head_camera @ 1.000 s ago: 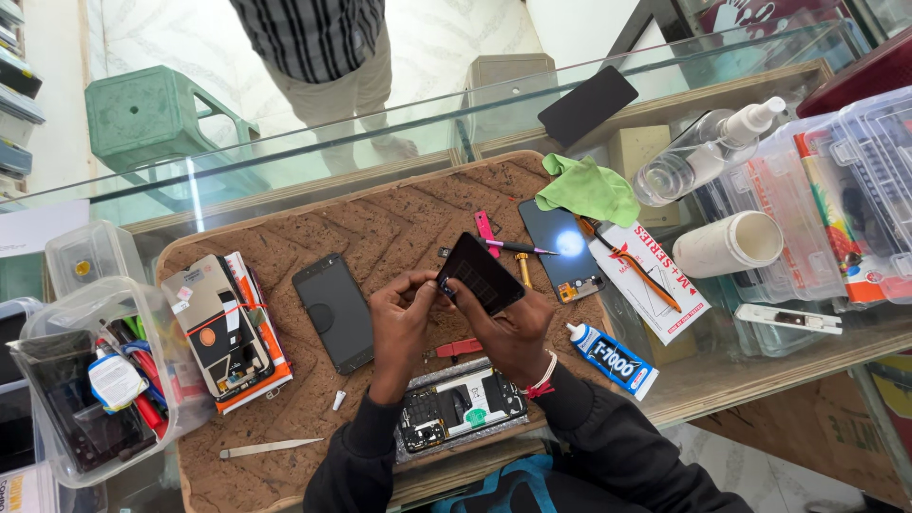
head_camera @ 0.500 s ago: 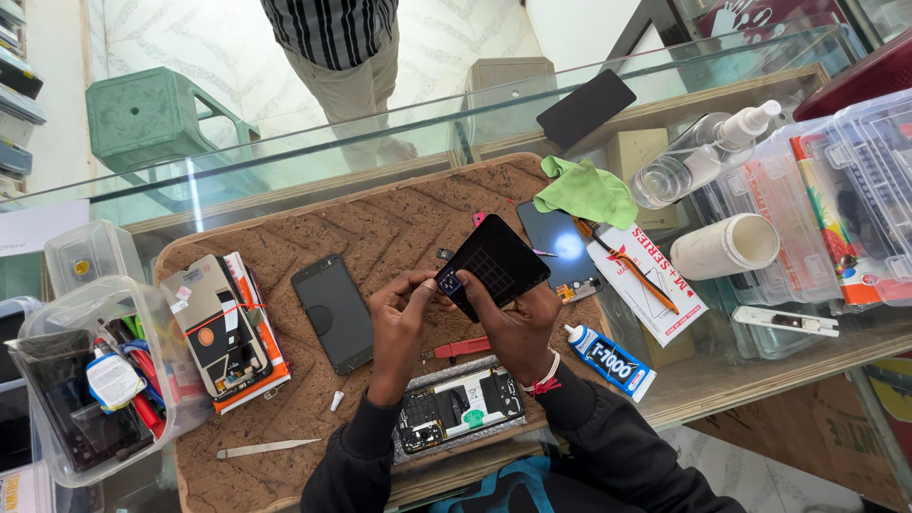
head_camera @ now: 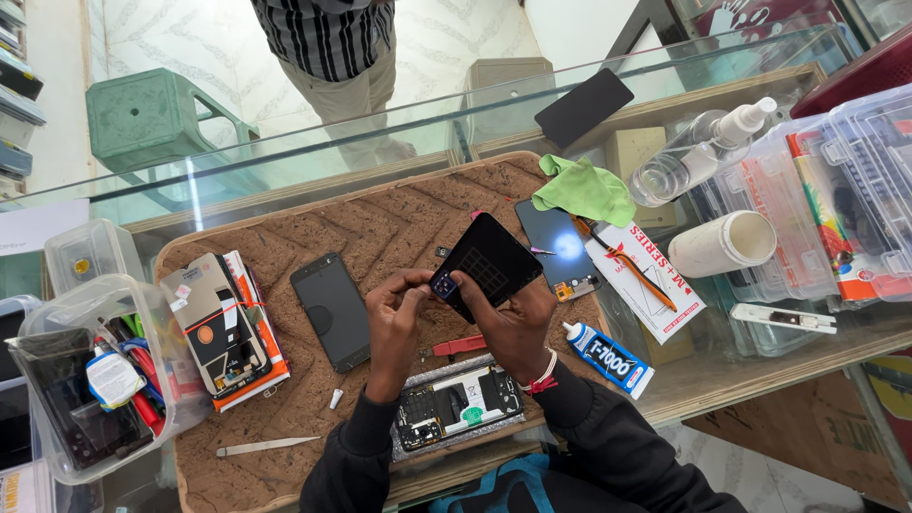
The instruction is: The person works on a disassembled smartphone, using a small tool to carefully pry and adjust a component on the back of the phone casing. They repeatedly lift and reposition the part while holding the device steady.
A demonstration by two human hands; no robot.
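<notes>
My right hand grips a black phone back cover, tilted above the brown mat. My left hand pinches the cover's lower-left corner, where a small blue camera part sits. Below my hands lies an opened phone body with its circuit boards showing. A red-handled tool lies between it and my hands. A dark phone screen rests face up to the left of my left hand.
A glue tube, a green cloth, a glowing phone panel, metal tweezers and stacked phone parts lie around. Clear plastic boxes stand at left and right. A person in a striped shirt stands beyond the glass counter.
The back cover has tilted up and turned in my hands, and my left fingers have moved onto its camera corner. The person behind the counter has shifted slightly.
</notes>
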